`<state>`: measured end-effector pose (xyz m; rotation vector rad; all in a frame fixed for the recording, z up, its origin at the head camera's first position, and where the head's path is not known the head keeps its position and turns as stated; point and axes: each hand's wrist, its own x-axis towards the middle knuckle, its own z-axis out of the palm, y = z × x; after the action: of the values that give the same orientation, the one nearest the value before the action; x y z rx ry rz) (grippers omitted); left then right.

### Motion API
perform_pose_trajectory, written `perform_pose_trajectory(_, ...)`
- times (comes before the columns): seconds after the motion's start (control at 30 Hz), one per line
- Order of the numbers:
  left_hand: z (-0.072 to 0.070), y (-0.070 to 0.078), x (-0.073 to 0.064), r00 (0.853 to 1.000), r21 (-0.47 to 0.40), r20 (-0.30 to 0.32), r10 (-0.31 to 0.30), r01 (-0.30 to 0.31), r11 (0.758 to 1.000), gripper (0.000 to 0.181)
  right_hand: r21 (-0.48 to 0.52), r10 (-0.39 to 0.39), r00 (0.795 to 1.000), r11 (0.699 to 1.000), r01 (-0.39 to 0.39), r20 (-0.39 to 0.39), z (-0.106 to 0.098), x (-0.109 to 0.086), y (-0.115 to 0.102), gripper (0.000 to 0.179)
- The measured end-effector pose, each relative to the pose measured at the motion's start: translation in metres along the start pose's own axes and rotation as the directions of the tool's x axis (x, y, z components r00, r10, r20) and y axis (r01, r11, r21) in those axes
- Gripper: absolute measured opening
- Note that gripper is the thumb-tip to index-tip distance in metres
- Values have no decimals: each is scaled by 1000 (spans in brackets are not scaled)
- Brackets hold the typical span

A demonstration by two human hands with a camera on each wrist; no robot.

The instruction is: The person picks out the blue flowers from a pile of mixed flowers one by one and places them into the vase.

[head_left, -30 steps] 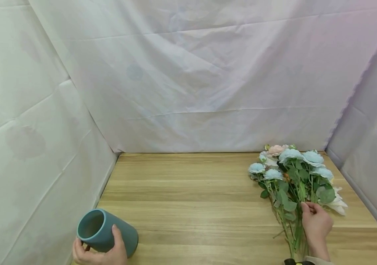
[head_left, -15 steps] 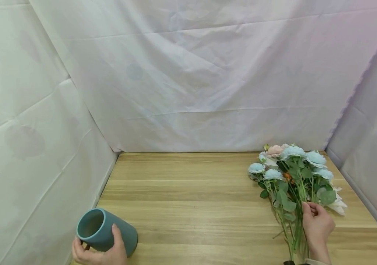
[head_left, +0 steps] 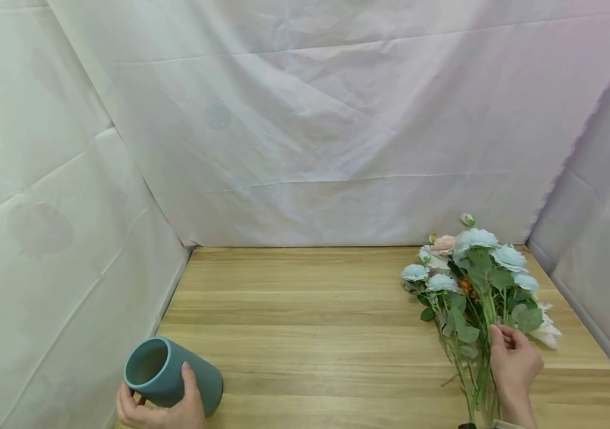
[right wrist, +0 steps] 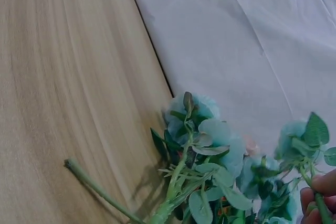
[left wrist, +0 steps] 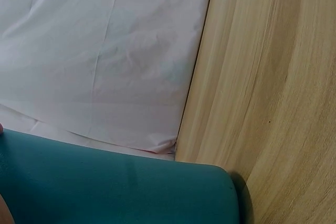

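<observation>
A teal cylindrical vase [head_left: 198, 381] stands at the front left of the table, its round mouth facing up toward the head camera. My left hand [head_left: 168, 411] grips it, thumb on the near side and fingers at the rim; the left wrist view shows the vase's side [left wrist: 121, 187] and base. At the right, my right hand [head_left: 514, 360] pinches the green stem of a pale blue flower [head_left: 476, 239], which rises over a pile of artificial flowers [head_left: 441, 283]. In the right wrist view my fingertips [right wrist: 326, 183] hold that stem just below its leaves.
The wooden table [head_left: 305, 333] is bordered by white cloth walls [head_left: 305, 149] at the back and both sides. Pink, white and orange blooms lie among the blue ones, with a white flower [head_left: 547, 328] beside the right hand. Loose stems point toward the front edge.
The pinched blue flower has risen slightly, its bud now showing higher against the back cloth. My right hand has shifted a little to the right; the left hand and vase stay put.
</observation>
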<state>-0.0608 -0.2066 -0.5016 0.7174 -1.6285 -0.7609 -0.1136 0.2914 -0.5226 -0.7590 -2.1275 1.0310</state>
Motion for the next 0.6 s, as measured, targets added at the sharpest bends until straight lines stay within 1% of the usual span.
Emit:
perform_pose_trajectory(0.13, 1, 1, 0, 999, -19, 8, -50, 50, 999, 82, 32, -13, 1000, 999, 13, -6, -2, -1, -5, 19)
perform_pose_trajectory(0.27, 2, 2, 0, 993, -43, 28, -115, 116, 992, 83, 46, -34, 999, 998, 35, -17, -2, -3, -11, 17)
perform_pose_trajectory(0.43, 0, 8, 0, 979, -47, 71, -191, 194, 980, 86, 52, -56, 998, 997, 58, -27, -2, -5, -14, 16)
perform_pose_trajectory(0.57, -1, 10, 1, 966, -50, 97, -238, 244, 969, 87, 70, -81, 996, 994, 83, -39, 0, -6, -17, 16)
perform_pose_trajectory(0.6, -2, 10, 1, 965, -51, 102, -242, 248, 967, 87, 75, -87, 995, 993, 90, -41, 0, -6, -18, 16)
